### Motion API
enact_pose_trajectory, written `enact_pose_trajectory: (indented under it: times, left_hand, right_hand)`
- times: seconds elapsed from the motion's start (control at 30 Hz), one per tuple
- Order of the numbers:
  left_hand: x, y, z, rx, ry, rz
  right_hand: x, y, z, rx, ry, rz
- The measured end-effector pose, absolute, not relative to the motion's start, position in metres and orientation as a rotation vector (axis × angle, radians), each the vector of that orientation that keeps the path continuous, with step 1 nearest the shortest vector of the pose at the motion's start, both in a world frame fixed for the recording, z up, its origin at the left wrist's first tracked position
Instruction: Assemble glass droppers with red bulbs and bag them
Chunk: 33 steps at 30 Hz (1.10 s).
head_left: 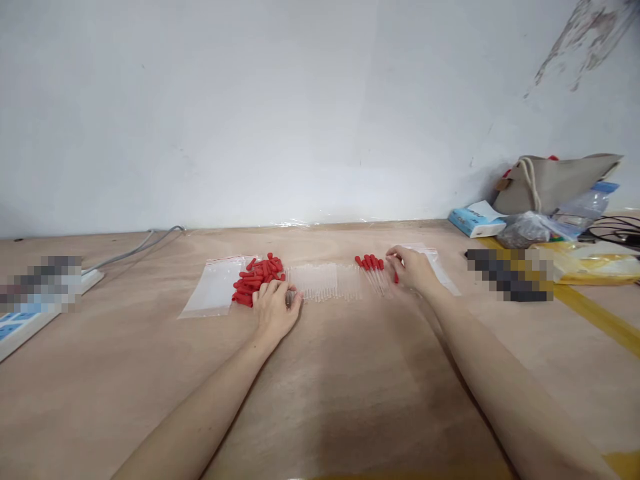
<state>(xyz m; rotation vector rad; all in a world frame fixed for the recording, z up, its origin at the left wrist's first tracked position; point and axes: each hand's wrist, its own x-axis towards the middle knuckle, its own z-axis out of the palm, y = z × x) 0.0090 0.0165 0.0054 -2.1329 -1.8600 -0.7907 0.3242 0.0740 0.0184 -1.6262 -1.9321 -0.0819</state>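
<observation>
My left hand (277,308) rests on the right edge of a heap of red rubber bulbs (253,283), its fingers curled towards the thumb; what they pinch, if anything, is hidden. Beside it lies a row of clear thin pipette tubes (320,281), side by side. Farther right, several droppers with red bulbs (371,262) lie together, bulbs away from me and clear stems towards me. My right hand (414,268) is just right of them, fingers bent round a dropper whose red bulb (397,277) shows below the fingertips; its stem is hard to make out.
A clear zip bag (213,287) lies left of the bulbs, another bag (443,270) behind my right hand. A power strip (30,323) with a grey cable is at left. At right are a tissue pack (477,220), a grey pouch (560,183), plastic bags and a yellow package (590,263).
</observation>
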Motion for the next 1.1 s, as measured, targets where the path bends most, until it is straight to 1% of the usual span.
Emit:
enact_pose_trajectory:
  times: [0.1, 0.17, 0.23, 0.33, 0.47, 0.97, 1.1]
  left_hand:
    - [0.005, 0.019, 0.01, -2.057, -1.926, -0.72]
    - [0.001, 0.023, 0.013, -1.991, -1.958, -0.705]
    - [-0.002, 0.027, 0.015, -1.953, -1.971, -0.696]
    - [-0.004, 0.033, 0.018, -1.951, -1.945, -0.659]
    - [0.0, 0.04, 0.021, -1.951, -1.936, -0.607]
    - [0.015, 0.062, 0.023, -1.958, -2.211, -0.412]
    - [0.016, 0.063, 0.027, -1.993, -2.21, -0.427]
  right_hand:
    - [0.296, 0.062, 0.022, -1.456, -1.807, 0.067]
    - [0.27, 0.049, 0.019, -1.298, -1.836, 0.127]
    - [0.244, 0.036, 0.011, -1.163, -1.919, 0.068]
    - [0.219, 0.021, -0.003, -1.077, -2.036, -0.066]
    - [0.214, 0.015, -0.012, -1.056, -2.069, -0.156]
    - [0.216, 0.018, -0.011, -1.114, -2.099, -0.098]
    - [0.216, 0.019, -0.012, -1.085, -2.11, -0.099]
